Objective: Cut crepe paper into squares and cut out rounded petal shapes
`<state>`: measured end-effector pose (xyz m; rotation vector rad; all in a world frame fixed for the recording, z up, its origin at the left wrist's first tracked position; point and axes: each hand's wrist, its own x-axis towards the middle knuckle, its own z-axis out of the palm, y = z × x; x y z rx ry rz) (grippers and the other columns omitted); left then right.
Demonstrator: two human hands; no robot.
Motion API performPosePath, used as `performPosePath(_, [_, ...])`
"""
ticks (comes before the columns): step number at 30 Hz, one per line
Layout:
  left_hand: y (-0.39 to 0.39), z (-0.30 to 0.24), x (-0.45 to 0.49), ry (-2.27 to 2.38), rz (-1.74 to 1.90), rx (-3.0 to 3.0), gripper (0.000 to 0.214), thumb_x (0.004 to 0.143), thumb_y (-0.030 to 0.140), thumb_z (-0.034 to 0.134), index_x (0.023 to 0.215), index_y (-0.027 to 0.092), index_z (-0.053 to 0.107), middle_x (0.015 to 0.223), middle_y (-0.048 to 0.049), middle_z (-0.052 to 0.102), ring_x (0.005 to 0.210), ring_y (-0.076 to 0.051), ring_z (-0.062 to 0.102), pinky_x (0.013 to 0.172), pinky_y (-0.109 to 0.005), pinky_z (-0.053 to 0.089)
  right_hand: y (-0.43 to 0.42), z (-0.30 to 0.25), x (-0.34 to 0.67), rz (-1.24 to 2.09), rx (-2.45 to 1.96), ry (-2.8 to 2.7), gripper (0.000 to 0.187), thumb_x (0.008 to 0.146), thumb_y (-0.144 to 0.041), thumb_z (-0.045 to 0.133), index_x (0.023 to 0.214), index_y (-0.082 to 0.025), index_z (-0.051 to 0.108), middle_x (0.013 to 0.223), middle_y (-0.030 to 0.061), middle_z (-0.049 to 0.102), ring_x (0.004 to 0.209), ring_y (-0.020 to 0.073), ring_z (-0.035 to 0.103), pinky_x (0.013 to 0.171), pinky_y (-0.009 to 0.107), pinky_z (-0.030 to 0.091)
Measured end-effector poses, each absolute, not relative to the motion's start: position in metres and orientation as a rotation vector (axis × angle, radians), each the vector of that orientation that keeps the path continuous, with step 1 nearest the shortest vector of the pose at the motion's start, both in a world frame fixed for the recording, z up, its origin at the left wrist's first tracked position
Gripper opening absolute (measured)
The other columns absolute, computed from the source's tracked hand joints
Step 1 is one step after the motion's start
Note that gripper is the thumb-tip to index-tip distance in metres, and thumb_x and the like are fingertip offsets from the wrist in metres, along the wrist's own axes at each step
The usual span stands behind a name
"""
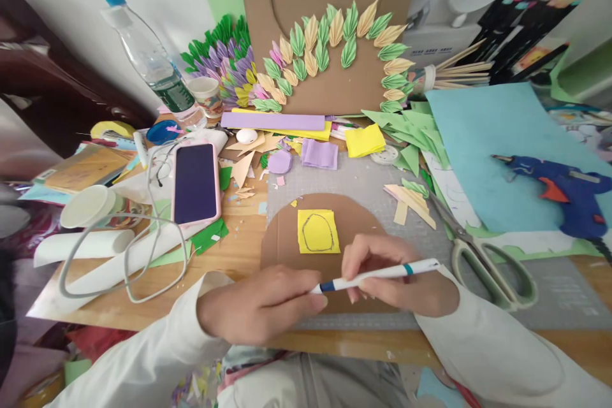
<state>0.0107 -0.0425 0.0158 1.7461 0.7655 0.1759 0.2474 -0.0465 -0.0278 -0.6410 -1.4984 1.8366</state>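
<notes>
A white pen with a dark blue band and a teal ring lies slantwise between my two hands. My right hand pinches its barrel, the far end pointing right. At its other end, my left hand closes thumb and fingers round the white tip or cap; which of these cannot be made out. Just beyond the hands, a folded yellow paper square bears a hand-drawn rounded outline. It rests on a round-edged piece of brown cardboard, partly covered by my hands and lying on a grey cutting mat.
Scissors and a blue glue gun are at right. A phone, a looped white cable and a water bottle occupy the left. Behind, a cardboard panel carries folded paper leaves. Paper scraps surround the mat.
</notes>
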Motion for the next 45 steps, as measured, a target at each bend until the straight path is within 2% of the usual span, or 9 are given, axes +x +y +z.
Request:
performPosePath(8, [-0.047, 0.013, 0.014, 0.560, -0.112, 1.077, 0.044, 0.093, 0.052, 0.046, 0.063, 0.020, 0.043, 0.058, 0.0030, 0.044, 0.054, -0.011, 0.041, 0.053, -0.024, 0.035, -0.050, -0.021, 0.246, 1.822, -0.521, -1.723, 0.013, 0.087, -0.023, 0.062, 0.096, -0.016, 0.069, 0.085, 0.0098, 0.074, 0.069, 0.0151, 0.066, 0.058, 0.026, 0.050])
performPosePath(14, [-0.059, 0.015, 0.017, 0.608, -0.043, 0.683, 0.044, 0.081, 0.048, 0.059, 0.054, 0.020, 0.038, 0.044, 0.0071, 0.030, 0.042, -0.007, 0.025, 0.042, -0.025, 0.019, -0.055, -0.023, 0.243, 1.829, -0.465, -1.609, 0.014, 0.089, -0.025, 0.062, 0.100, -0.020, 0.069, 0.085, 0.0071, 0.074, 0.070, 0.0151, 0.066, 0.061, 0.026, 0.051])
performPosePath(19, [-0.042, 0.029, 0.020, 0.925, 0.206, 1.438, 0.033, 0.093, 0.043, 0.041, 0.068, 0.021, 0.043, 0.061, 0.0033, 0.042, 0.054, -0.012, 0.038, 0.053, -0.026, 0.029, -0.042, -0.028, 0.242, 1.396, -0.789, -1.854, 0.020, 0.088, -0.019, 0.063, 0.108, -0.023, 0.064, 0.092, 0.0047, 0.070, 0.079, 0.0163, 0.065, 0.069, 0.028, 0.053])
performPosePath(25, [-0.008, 0.013, -0.002, 1.647, 0.156, 2.388, 0.032, 0.094, 0.034, 0.036, 0.065, 0.021, 0.043, 0.054, 0.0006, 0.047, 0.048, -0.015, 0.044, 0.050, -0.029, 0.020, -0.025, -0.035, 0.246, 0.938, -1.151, -1.821, 0.012, 0.094, -0.020, 0.052, 0.097, -0.024, 0.063, 0.096, 0.0064, 0.066, 0.089, 0.0209, 0.063, 0.076, 0.036, 0.053])
performPosePath(29, [0.008, -0.004, -0.021, 1.968, -0.170, 2.504, 0.036, 0.094, 0.037, 0.039, 0.066, 0.019, 0.054, 0.057, -0.0055, 0.060, 0.054, -0.021, 0.058, 0.048, -0.029, 0.016, -0.009, -0.031, 0.242, 0.799, -1.198, -2.049, 0.016, 0.094, -0.019, 0.049, 0.103, -0.024, 0.062, 0.104, 0.0079, 0.065, 0.095, 0.0222, 0.062, 0.082, 0.039, 0.052])
performPosePath(34, [0.008, -0.013, -0.024, 2.079, -0.120, 2.526, 0.041, 0.093, 0.047, 0.039, 0.073, 0.018, 0.060, 0.070, -0.0105, 0.067, 0.064, -0.027, 0.065, 0.049, -0.029, 0.025, 0.007, -0.031, 0.226, 0.789, -1.221, -2.240, 0.018, 0.088, -0.015, 0.057, 0.105, -0.022, 0.061, 0.107, 0.0086, 0.064, 0.107, 0.0283, 0.055, 0.093, 0.047, 0.044])
performPosePath(38, [0.004, -0.011, -0.020, 1.965, 0.302, 2.626, 0.031, 0.093, 0.041, 0.044, 0.081, 0.017, 0.060, 0.078, -0.0094, 0.066, 0.074, -0.026, 0.065, 0.060, -0.032, 0.040, 0.010, -0.035, 0.220, 0.834, -1.294, -2.241, 0.005, 0.088, -0.014, 0.056, 0.090, -0.019, 0.058, 0.092, 0.0075, 0.063, 0.091, 0.0260, 0.055, 0.081, 0.042, 0.045])
performPosePath(41, [0.003, -0.012, -0.012, 1.596, 0.605, 2.519, 0.021, 0.090, 0.037, 0.052, 0.092, 0.017, 0.059, 0.089, -0.0087, 0.065, 0.087, -0.025, 0.063, 0.077, -0.036, 0.047, 0.009, -0.036, 0.219, 0.875, -1.322, -2.179, 0.011, 0.086, -0.014, 0.058, 0.078, -0.020, 0.054, 0.080, 0.0038, 0.059, 0.082, 0.0228, 0.053, 0.074, 0.038, 0.044])
performPosePath(45, [0.002, -0.018, 0.007, 1.235, 0.765, 2.047, 0.044, 0.083, 0.036, 0.067, 0.120, 0.018, 0.051, 0.117, -0.0112, 0.061, 0.109, -0.025, 0.059, 0.094, -0.041, 0.048, 0.003, -0.035, 0.219, 0.951, -1.322, -2.008, 0.009, 0.092, -0.023, 0.053, 0.083, -0.021, 0.052, 0.077, 0.0008, 0.057, 0.070, 0.0171, 0.054, 0.065, 0.031, 0.047])
